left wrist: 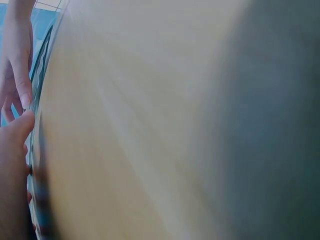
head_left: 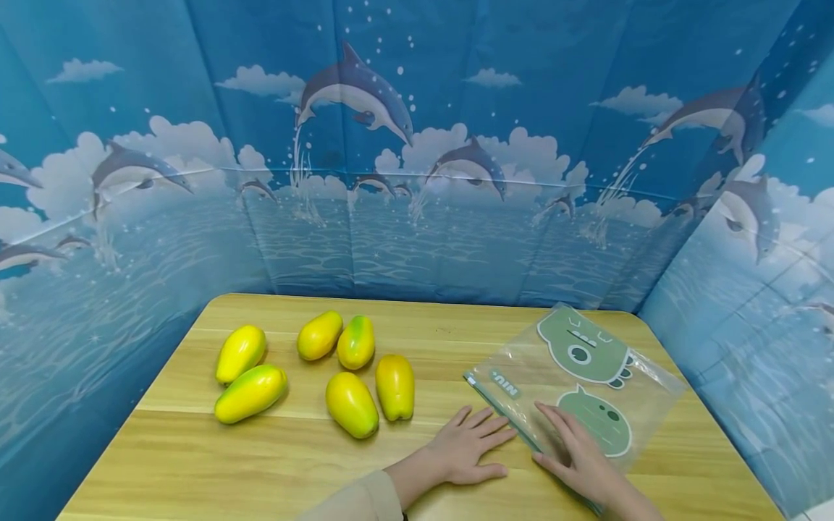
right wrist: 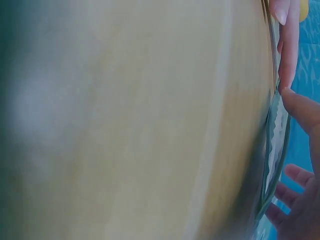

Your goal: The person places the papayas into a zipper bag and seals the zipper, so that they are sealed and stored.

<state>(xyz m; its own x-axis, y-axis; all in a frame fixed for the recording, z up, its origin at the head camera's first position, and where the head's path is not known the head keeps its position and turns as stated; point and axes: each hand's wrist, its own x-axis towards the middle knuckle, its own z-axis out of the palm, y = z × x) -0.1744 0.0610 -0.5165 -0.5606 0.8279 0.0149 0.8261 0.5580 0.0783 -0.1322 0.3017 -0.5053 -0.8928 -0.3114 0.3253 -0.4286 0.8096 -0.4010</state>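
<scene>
A clear zip bag (head_left: 531, 365) with green cartoon prints lies flat on the right half of the table, its green-trimmed edge toward my hands. My left hand (head_left: 464, 447) lies palm down with fingers spread, fingertips at that edge. Over the bag's near part is my right hand (head_left: 580, 463), fingers fairly straight and thumb by the green edge. In the right wrist view the right thumb (right wrist: 302, 107) touches the bag's edge (right wrist: 274, 135), and the other fingers stand apart from it. The left thumb (left wrist: 20, 125) appears at the side of the left wrist view.
Several yellow-green mango-like fruits lie on the left half of the wooden table (head_left: 195, 463), among them a fruit (head_left: 395, 387) nearest the bag. A blue curtain (head_left: 417, 239) printed with dolphins surrounds the table at the back and sides.
</scene>
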